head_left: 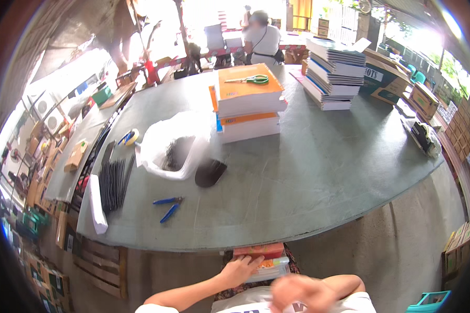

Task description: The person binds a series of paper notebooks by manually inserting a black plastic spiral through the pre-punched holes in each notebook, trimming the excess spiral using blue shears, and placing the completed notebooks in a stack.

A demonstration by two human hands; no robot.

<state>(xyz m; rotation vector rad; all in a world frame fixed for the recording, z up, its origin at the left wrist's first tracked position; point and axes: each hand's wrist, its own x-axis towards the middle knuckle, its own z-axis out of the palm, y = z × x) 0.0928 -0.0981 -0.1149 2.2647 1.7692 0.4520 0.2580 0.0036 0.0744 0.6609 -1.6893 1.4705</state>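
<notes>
On my lap, partly under the table's near edge, lies a red flat item (pixel 261 250), perhaps a book or packet. Closer to my body is a white and clear item (pixel 269 272) with orange patches, its kind hard to make out. My left hand (pixel 243 269) rests over the near left side of these two, fingers stretched out and slightly apart. In front of my chest, my right hand (pixel 303 293) is smeared by motion. Its fingers cannot be made out, nor whether it holds anything.
The grey-green table (pixel 297 172) carries blue-handled nippers (pixel 168 207), black cable ties (pixel 113 182), a white plastic bag (pixel 175 141) and a dark mouse-shaped object (pixel 210 172). Farther back stand orange books (pixel 250 99) topped by green-handled scissors (pixel 255 79), and a book stack (pixel 331 78). A person (pixel 263 39) sits beyond.
</notes>
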